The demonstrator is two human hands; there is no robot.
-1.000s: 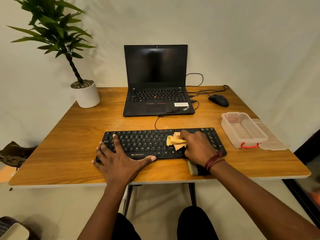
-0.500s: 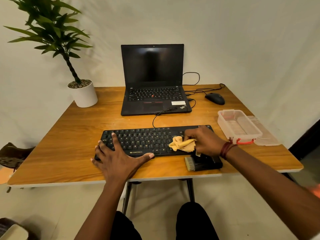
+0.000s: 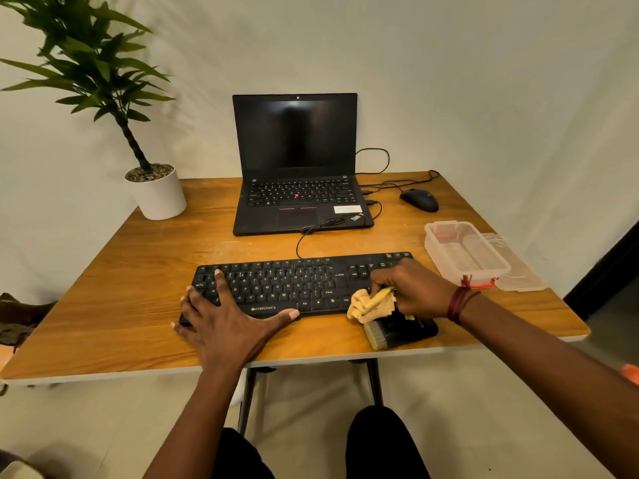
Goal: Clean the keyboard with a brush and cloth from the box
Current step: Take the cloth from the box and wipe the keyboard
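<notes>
**Right hand** point(image 3: 411, 288): fingers curled, pinching a crumpled yellow cloth point(image 3: 371, 305). Red threads point(image 3: 458, 300) are tied round the wrist.

**Cloth:** bunched, at the near right part of the keyboard point(image 3: 294, 281). It overlaps the keyboard's front edge and the bristle end of the brush point(image 3: 401, 328).

**Left hand** point(image 3: 224, 323): flat, fingers straight and spread, holding nothing. It presses on the keyboard's left end, with the thumb lying along the front edge.

**Keyboard:** black, wired, lying flat across the near middle of the table point(image 3: 138, 288). Its cable point(image 3: 304, 236) runs back toward the laptop point(image 3: 297, 202).

**Brush:** black body with pale bristles at its left end. It lies on the table just in front of the keyboard's right end, partly under the right hand and cloth.

**Box** point(image 3: 463, 252): clear plastic, open, with a red latch on its near end. It stands to the right of the keyboard, near it but apart. Its clear lid point(image 3: 518, 271) lies just beside it on the right.

**Laptop:** black, open, screen dark, at the far middle of the table.

**Mouse** point(image 3: 419, 199): black, wired, to the right of the laptop.

**Potted plant** point(image 3: 159, 195): white pot, green leaves, at the far left corner.
</notes>
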